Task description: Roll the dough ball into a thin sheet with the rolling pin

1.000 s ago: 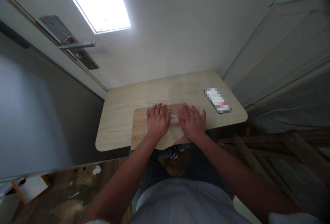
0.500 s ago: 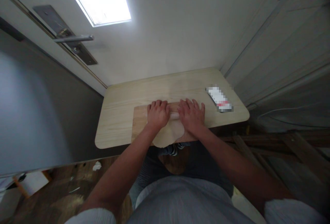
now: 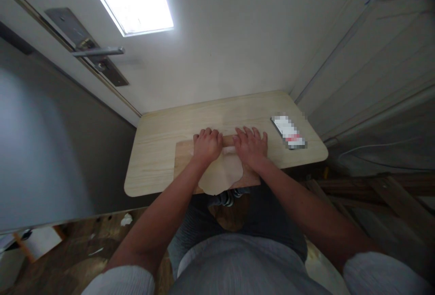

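A thin, pale sheet of dough (image 3: 220,175) lies on a wooden board (image 3: 182,157), and its near edge hangs over the board's front edge. Across the far part of the dough is a wooden rolling pin (image 3: 229,141), visible only between my hands. My left hand (image 3: 208,145) is over the pin's left part, fingers bent around it. On its right part rests my right hand (image 3: 250,147), with the fingers somewhat spread and draped over the far side. Both palms hide the pin's ends.
The board sits at the front edge of a light wooden table (image 3: 152,150). A phone (image 3: 288,132) lies on the table's right side. Behind stands a white door with a metal handle (image 3: 98,51). Crumpled paper (image 3: 126,219) lies on the floor at left.
Both hands have shifted slightly away from me with the rolling pin, toward the board's far edge. The phone stays in place.
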Demonstrator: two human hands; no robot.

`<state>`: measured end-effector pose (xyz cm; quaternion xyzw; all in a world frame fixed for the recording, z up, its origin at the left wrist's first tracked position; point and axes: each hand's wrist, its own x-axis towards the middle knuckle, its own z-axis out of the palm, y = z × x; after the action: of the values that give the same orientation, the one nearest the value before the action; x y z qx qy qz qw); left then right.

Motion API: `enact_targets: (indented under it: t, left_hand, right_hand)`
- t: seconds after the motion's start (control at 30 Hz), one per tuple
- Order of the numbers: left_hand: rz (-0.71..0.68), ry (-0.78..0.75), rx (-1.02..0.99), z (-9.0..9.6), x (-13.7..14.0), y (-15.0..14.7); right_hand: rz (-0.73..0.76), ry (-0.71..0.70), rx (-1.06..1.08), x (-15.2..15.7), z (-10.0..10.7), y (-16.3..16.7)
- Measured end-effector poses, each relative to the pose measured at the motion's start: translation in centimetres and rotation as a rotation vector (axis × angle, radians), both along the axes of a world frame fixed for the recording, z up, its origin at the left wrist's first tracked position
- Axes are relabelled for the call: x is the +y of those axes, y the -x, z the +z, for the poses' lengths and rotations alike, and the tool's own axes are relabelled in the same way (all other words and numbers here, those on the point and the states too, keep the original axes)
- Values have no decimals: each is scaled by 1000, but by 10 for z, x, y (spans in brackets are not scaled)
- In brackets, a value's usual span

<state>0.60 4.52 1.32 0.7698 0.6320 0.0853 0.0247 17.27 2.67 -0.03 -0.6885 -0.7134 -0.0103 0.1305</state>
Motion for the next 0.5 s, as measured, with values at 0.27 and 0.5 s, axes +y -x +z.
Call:
enact_targets:
  t: [0.27,0.5]
  left_hand:
    - [-23,22,17,1,12,0]
    - [-40,59,19,3,25,-1]
  right_hand:
    - [-4,15,9,12,-3,-1]
    - [19,62,8,24,-3,-3]
